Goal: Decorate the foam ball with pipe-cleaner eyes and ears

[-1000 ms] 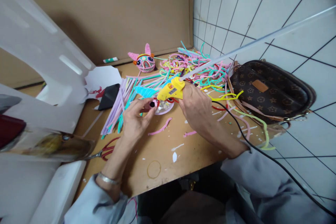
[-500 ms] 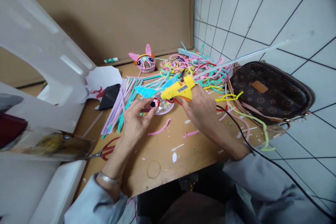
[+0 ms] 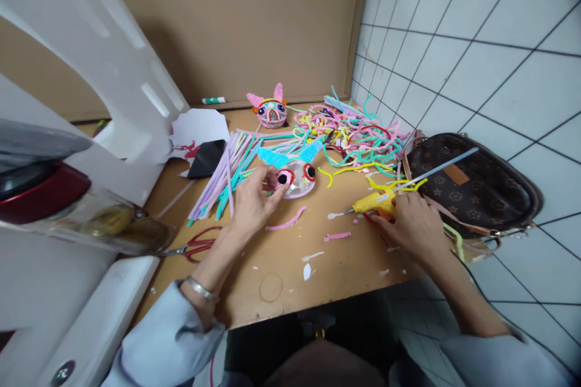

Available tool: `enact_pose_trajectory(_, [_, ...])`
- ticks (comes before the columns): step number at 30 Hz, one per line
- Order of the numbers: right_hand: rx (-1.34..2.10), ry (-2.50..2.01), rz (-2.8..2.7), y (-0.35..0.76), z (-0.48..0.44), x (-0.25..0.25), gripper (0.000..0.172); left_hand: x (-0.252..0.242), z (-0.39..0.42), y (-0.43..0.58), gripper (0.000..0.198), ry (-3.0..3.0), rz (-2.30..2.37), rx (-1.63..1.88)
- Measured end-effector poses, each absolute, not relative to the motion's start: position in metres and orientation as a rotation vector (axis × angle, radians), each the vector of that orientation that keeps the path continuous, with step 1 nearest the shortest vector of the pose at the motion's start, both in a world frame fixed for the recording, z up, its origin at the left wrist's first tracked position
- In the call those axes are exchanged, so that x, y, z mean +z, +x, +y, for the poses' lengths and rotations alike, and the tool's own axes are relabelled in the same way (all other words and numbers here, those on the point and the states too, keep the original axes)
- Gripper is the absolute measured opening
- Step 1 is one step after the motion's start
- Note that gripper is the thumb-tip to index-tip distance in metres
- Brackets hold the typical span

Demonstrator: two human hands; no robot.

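My left hand [image 3: 254, 199] pinches a small pink eye piece [image 3: 288, 176] with a black centre between thumb and fingertips. The piece is at the left side of a clear, round craft face [image 3: 297, 186] with pale edging and blue fuzzy ears [image 3: 271, 158]. Opposite it, on the face's right side, sits a red-rimmed eye with a black centre [image 3: 311, 173]. To the right, my right hand [image 3: 415, 221] is closed around a yellow glue gun [image 3: 374, 202], low over the table with its nozzle pointing left. A pale glue stick [image 3: 447, 164] juts from its back.
A finished-looking pink-eared face [image 3: 272, 113] stands at the back. Tangled pipe cleaners [image 3: 351, 133] lie beside it, straight ones [image 3: 227, 169] at left. Red-handled scissors [image 3: 200, 245], a black flat object [image 3: 207, 159] and a brown handbag [image 3: 476, 181] flank the work area.
My right hand has carried the glue gun right and down, away from the craft face. My left hand has brought the eye piece against the face. The view has shifted slightly.
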State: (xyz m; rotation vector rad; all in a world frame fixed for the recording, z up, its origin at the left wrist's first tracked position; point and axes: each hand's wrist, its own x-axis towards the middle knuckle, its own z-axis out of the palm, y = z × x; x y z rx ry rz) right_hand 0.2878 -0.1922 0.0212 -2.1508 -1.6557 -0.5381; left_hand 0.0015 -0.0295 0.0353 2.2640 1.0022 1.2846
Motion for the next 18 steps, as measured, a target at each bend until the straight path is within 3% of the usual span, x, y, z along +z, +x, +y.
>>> enact_pose_trajectory(3, [-0.655, -2.023, -1.727, 0.267, -0.181, 0.05, 0.021, 0.032, -0.028, 0.002, 0.02, 2.254, 0.973, 1.3])
enact_pose_trajectory(8, [-0.235, -1.447, -1.806, 0.213, -0.125, 0.088, 0.021, 0.027, -0.028, 0.004, 0.017, 2.251, 0.95, 1.337])
enact_pose_trajectory(12, [-0.047, -1.243, -1.837, 0.185, -0.085, 0.081, 0.024, 0.027, -0.029, 0.004, 0.016, 2.276, 0.946, 1.346])
enact_pose_trajectory(18, [-0.23, -1.265, -1.904, 0.175, -0.076, 0.058, 0.025, 0.027, -0.03, 0.005, 0.014, 2.293, 0.911, 1.353])
